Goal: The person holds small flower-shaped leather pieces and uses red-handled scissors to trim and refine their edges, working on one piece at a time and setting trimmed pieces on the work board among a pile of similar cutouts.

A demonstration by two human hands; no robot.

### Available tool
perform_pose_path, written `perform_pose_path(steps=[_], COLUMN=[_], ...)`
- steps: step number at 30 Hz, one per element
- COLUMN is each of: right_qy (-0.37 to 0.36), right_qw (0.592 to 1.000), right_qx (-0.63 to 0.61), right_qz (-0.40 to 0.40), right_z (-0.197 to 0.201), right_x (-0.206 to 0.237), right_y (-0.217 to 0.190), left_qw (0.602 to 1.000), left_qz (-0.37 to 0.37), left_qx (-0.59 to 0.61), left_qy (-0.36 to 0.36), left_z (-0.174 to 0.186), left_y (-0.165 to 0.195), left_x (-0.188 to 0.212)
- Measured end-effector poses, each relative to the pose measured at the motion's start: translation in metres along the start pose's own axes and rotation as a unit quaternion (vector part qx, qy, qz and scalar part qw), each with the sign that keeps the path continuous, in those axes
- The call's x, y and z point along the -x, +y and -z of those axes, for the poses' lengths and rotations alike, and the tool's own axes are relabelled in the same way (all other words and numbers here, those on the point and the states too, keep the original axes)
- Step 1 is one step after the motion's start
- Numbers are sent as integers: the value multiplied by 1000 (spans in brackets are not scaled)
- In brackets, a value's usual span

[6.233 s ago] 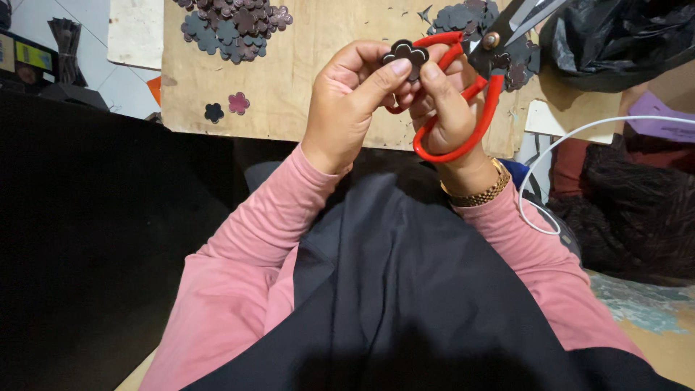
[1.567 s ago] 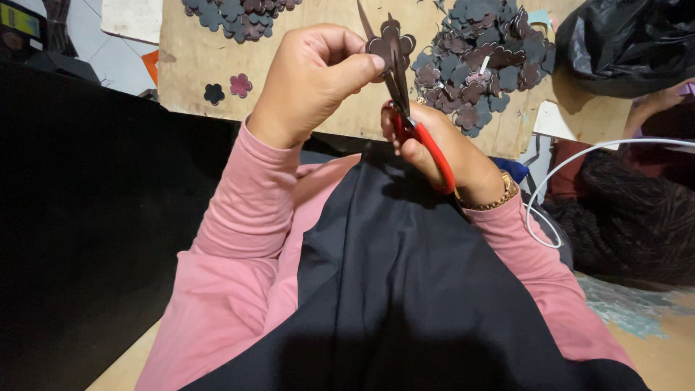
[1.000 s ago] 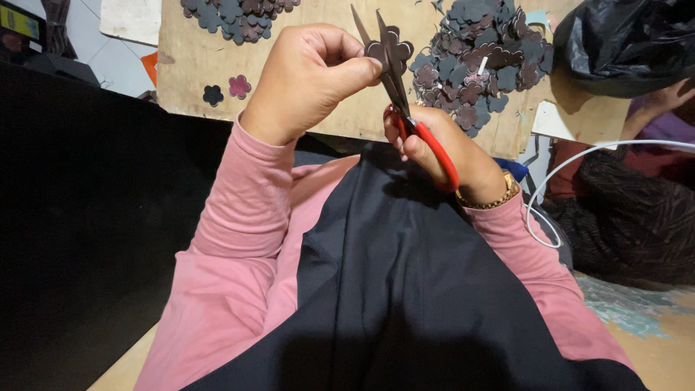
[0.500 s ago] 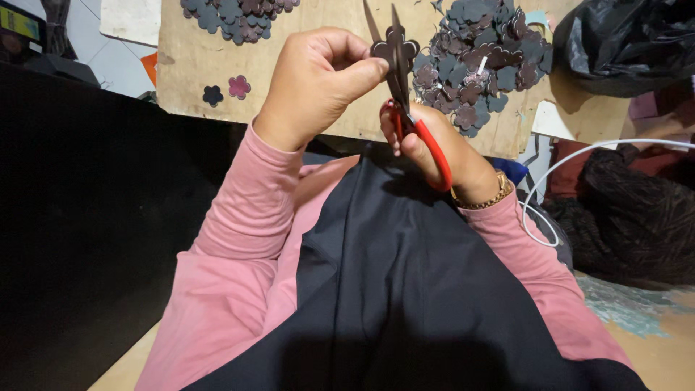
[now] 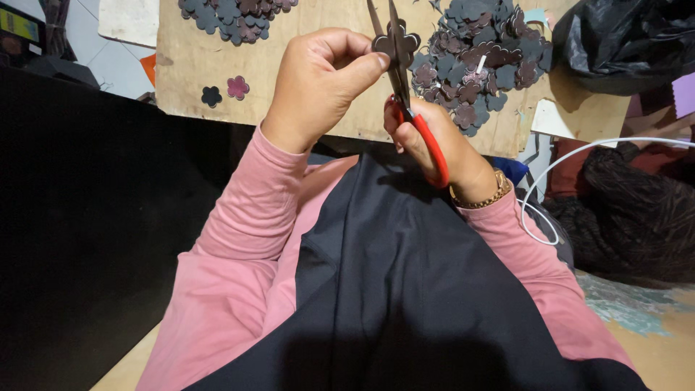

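Head view, left hand: the left hand (image 5: 318, 87) is closed in a pinch, thumb and fingertips gripping a small dark flower-shaped cutout (image 5: 402, 45) held up above the lap.
Head view, right hand: the right hand (image 5: 441, 145) is closed around the red handles of a pair of scissors (image 5: 405, 94); a gold-coloured bracelet (image 5: 481, 199) sits on that wrist.
Scissors: blades point up and away, slightly parted, meeting the cutout at its edge.
Cutout: in the air between both hands, over the near edge of the bench (image 5: 217, 51).
Bench: a pale wooden board; a heap of dark flower shapes (image 5: 481, 54) lies just behind the hands, a second heap (image 5: 232, 11) at the far left.
Loose pieces: one dark flower (image 5: 211, 95) and one pink flower (image 5: 237, 87) lie side by side, apart from the heaps.
Right side: a black plastic bag (image 5: 630, 40) and a white cable (image 5: 550, 181).
Clothing: pink sleeves, dark cloth over the lap (image 5: 405, 289).
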State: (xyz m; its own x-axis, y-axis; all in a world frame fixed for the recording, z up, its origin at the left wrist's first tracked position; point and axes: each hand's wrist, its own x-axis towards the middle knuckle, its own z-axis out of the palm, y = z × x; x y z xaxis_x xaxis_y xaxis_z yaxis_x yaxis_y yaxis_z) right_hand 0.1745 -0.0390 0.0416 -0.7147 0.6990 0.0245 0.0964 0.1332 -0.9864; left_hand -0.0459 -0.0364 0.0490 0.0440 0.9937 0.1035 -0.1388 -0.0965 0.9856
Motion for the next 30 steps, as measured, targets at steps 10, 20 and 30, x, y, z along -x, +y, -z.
perform_pose_path(steps=[10, 20, 30], right_qy=[27, 213, 200], right_qw=[996, 959, 976], right_qx=[-62, -162, -28], right_qz=[54, 93, 78], right_z=[0, -2, -1], right_x=[3, -18, -16], right_y=[9, 12, -1], left_qw=[996, 996, 991], left_qz=[-31, -38, -29], left_qx=[72, 82, 130], left_qy=[46, -4, 3], left_z=[-7, -26, -29], left_y=[-2, -3, -1], left_x=[1, 8, 7])
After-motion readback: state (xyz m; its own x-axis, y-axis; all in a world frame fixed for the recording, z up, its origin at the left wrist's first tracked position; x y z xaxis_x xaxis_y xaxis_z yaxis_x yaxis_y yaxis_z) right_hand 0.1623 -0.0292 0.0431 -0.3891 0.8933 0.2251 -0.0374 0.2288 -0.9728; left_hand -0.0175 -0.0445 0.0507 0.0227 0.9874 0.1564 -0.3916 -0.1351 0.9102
